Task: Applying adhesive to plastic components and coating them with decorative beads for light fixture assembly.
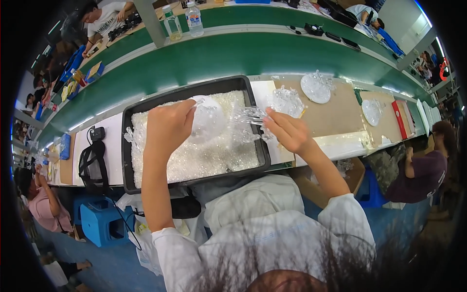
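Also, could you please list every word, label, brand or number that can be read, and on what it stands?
I do not copy wording or brands, but print shows here:
White T-shirt, upper left: dark chest letters, readable.
Blue-labelled bottle, behind the tray: print too small to read.
Wearer's pale shirt: faint blue print, too blurred.

Now your tray (127, 168): matt black plastic. Beads (214, 160) inside: glossy, grainy. Your white disc (209, 121): smooth, plastic-looking. Clear pieces (249, 116): shiny, plastic-looking. Your sleeve (346, 219): matt cloth.
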Tool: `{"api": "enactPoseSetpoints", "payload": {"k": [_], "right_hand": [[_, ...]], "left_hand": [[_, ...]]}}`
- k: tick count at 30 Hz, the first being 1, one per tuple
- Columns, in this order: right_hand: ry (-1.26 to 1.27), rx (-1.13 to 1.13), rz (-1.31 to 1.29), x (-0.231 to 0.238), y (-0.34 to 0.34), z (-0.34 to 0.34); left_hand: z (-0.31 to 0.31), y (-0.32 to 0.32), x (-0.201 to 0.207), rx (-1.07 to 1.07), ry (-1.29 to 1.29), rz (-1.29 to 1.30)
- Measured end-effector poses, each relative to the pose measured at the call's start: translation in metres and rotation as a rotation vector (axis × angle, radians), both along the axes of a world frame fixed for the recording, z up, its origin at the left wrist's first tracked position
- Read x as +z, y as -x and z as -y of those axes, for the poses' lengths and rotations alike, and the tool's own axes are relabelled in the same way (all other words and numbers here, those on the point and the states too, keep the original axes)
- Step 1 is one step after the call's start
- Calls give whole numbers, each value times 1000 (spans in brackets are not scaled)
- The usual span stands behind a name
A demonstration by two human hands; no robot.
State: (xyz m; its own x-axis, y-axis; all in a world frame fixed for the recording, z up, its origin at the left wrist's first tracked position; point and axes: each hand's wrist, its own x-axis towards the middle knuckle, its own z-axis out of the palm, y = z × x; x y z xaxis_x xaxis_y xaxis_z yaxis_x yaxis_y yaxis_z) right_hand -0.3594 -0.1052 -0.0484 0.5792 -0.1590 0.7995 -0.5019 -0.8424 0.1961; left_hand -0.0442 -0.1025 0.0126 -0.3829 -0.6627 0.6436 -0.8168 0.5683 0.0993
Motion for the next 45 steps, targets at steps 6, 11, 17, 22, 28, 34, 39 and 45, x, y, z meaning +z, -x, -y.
{"api": "enactPoseSetpoints", "payload": {"k": [6, 11, 17, 22, 28, 34, 39, 45], "right_hand": [[55, -39, -82, -2, 0, -2], [85, -28, 19, -5, 2, -3], [66, -49, 56, -7, 1, -5], [74, -21, 28, -15, 4, 0], [-5, -44, 46, -15, 3, -1], [31, -31, 23, -12, -1, 1], [94, -22, -43, -6, -2, 0], [113, 3, 9, -14, 2, 2]], "left_hand": [[-4, 0, 1, 1, -5, 7], [-2, 0, 3, -10, 17, -8], [-3, 2, 4, -42, 66, -26], [-3, 2, 0, -22, 34, 2], [-3, 5, -2, -12, 58, 22], [-3, 8, -5, -47, 62, 2], [-3, 7, -7, -59, 72, -8], [-5, 9, -3, -31, 3, 43]]}}
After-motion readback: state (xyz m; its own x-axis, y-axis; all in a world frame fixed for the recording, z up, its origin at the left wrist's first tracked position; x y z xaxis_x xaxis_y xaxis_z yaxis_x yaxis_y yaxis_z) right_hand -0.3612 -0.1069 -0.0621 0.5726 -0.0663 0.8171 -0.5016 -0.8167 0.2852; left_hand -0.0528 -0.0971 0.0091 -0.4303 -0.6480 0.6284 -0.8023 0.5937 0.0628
